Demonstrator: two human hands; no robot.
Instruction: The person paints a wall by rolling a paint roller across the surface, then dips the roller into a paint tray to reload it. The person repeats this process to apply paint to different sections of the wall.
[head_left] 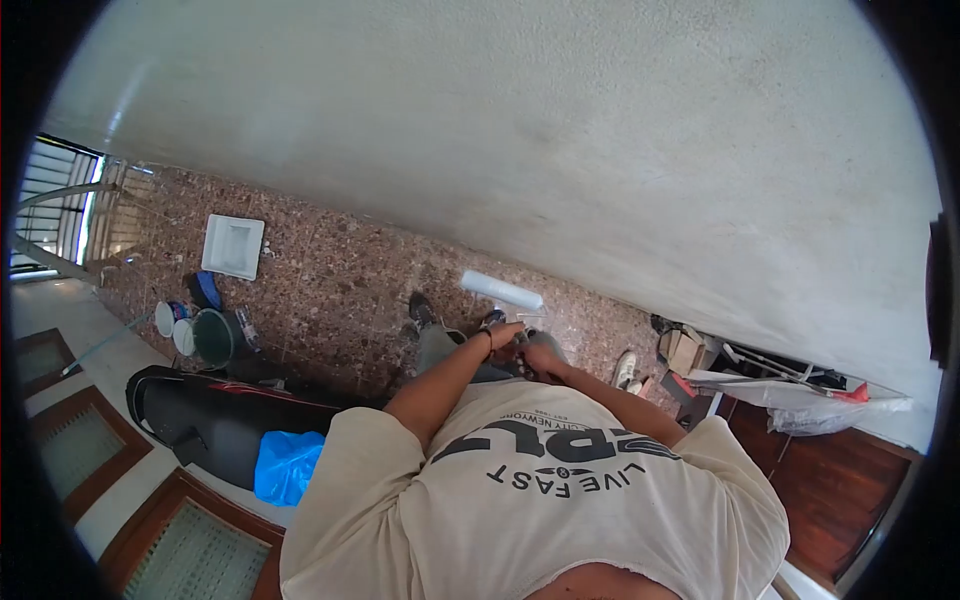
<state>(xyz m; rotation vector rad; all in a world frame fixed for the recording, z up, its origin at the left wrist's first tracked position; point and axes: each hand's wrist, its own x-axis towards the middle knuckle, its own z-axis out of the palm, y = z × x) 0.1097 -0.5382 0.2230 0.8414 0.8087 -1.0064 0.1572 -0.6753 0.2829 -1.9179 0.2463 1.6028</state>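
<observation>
I look down past my cream printed T-shirt at both hands, held together in front of my waist. My left hand [506, 334], with a dark band on its wrist, is closed on the frame of a paint roller [501, 290], just below its white sleeve. My right hand [541, 360] is closed right beside it, lower on the roller's handle. The handle itself is mostly hidden by my fingers. The roller sleeve lies crosswise above my hands, close to the foot of the white wall [520, 130]. My dark shoes show on the brown speckled floor [330, 290].
A white paint tray [233, 246] lies on the floor at the left. Near it stand a green bucket [214, 337] and small white tubs [168, 319]. A black case [205, 425] with a blue plastic bag [286, 466] lies nearer. Boxes and clutter [690, 350] lie by a wooden door [830, 470] at the right.
</observation>
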